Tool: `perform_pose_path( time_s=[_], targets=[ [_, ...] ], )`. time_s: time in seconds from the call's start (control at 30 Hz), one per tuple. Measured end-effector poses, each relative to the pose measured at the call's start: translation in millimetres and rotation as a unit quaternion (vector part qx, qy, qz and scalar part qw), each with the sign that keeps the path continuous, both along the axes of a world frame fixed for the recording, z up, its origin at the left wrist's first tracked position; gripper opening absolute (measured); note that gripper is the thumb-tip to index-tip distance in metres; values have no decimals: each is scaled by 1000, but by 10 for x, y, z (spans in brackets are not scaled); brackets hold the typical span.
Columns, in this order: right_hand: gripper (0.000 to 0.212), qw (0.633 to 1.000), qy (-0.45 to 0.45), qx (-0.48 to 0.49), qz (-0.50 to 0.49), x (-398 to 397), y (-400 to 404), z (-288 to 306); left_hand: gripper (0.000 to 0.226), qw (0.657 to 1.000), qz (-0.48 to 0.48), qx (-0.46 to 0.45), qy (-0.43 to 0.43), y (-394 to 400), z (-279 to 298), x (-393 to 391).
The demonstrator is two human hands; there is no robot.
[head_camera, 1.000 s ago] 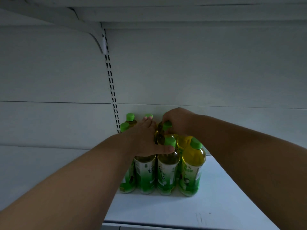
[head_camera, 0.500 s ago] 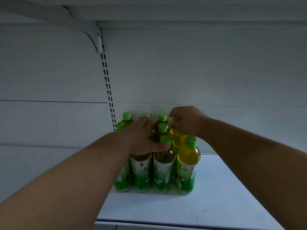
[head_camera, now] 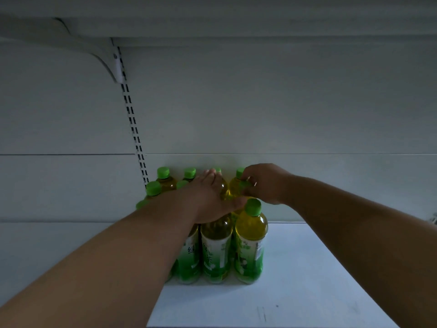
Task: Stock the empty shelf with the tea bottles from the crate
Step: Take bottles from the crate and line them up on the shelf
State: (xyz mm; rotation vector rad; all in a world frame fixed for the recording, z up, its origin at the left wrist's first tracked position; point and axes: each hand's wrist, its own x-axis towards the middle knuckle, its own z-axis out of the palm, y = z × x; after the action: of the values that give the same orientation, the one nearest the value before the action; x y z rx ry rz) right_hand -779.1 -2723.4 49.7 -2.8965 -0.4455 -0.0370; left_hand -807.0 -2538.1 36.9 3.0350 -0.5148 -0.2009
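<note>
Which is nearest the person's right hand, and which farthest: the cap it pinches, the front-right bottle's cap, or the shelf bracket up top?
Measured from the right hand:
1. Pinched cap, at its fingertips.
2. Front-right bottle's cap, just below the hand.
3. Shelf bracket, far off at upper left.

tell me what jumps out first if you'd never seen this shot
The cluster of green-capped tea bottles standing upright at the back of the white shelf, by the slotted upright. Both arms reach in over them: the left hand lies flat across the tops, while the right hand pinches one bottle's cap near the back.
</note>
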Motion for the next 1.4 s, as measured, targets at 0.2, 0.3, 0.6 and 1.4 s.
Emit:
perform_pose_path(
  time_s=[0.2,0.3,0.6,1.4],
  targets=[
    [31,1000,-24,-6,6,48,4,-96,81,1000,10,-8,-4,-6,-76,58],
    [29,1000,-28,0,4,54,-5,-124,73,1000,9,-7,3,-19,-50,67],
    [36,1000,-20,5,10,79,-18,-117,70,1000,-10,12,-26,103,-75,72],
    [38,1000,-25,12,-2,45,45,-55,137,1000,9,8,-8,81,-71,94]
  ],
)
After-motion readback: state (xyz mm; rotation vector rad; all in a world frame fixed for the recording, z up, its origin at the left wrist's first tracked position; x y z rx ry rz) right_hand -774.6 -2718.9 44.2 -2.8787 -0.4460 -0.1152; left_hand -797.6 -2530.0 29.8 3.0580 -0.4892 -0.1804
